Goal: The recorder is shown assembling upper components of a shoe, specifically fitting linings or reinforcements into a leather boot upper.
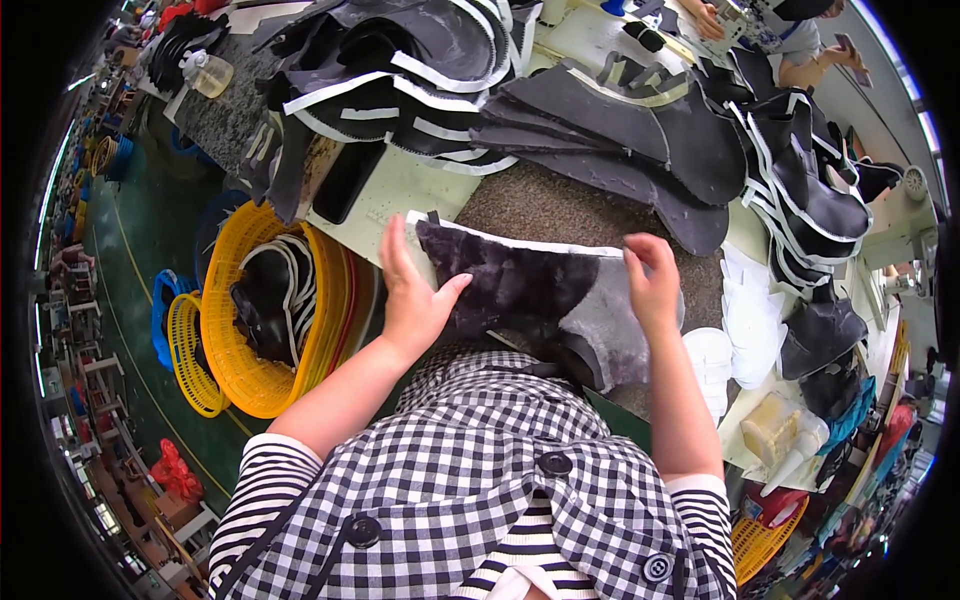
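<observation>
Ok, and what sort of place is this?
Probably a factory workshop, perhaps for footwear: there's a dark boot-like piece in front of you, piles of dark pieces with white edging, and a yellow basket holding more.

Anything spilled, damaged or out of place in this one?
No spill or damage stands out. One mild oddity: a black slab, probably a phone, lies on the table beside dark pieces, unlike them.

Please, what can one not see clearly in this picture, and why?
Head view:
Underside of the boot-shaped piece: hidden by its upper face.
Deeper contents of the yellow basket: covered by black pieces.
Co-worker: cut off by the upper edge.
Distant workshop things: too small, blurred.
</observation>
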### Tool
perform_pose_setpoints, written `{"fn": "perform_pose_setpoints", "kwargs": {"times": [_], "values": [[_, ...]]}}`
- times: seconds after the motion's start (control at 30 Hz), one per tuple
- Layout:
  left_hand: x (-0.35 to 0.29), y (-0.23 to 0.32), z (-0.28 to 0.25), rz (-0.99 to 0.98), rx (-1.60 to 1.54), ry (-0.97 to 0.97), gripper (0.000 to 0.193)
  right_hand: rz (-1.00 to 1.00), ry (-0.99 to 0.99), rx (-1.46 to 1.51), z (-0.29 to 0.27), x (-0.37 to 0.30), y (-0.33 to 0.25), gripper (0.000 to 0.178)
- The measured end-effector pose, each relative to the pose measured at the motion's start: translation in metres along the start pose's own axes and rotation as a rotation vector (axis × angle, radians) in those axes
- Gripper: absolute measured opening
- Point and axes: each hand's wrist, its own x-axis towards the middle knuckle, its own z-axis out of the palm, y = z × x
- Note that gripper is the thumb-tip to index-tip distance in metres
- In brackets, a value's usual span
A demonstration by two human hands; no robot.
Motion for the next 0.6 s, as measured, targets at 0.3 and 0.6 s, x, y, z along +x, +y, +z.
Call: {"fn": "perform_pose_setpoints", "kwargs": {"times": [0.3, 0.6], "values": [[0.035, 0.055, 0.09, 0.309, 0.44, -0.769, 0.093, -0.15, -0.402, -0.62, -0.019, -0.014, -0.005, 0.068], [0.035, 0.063, 0.106, 0.193, 0.446, -0.809, 0.081, -0.37, -0.602, -0.762, -0.02, -0.008, -0.015, 0.034]]}}
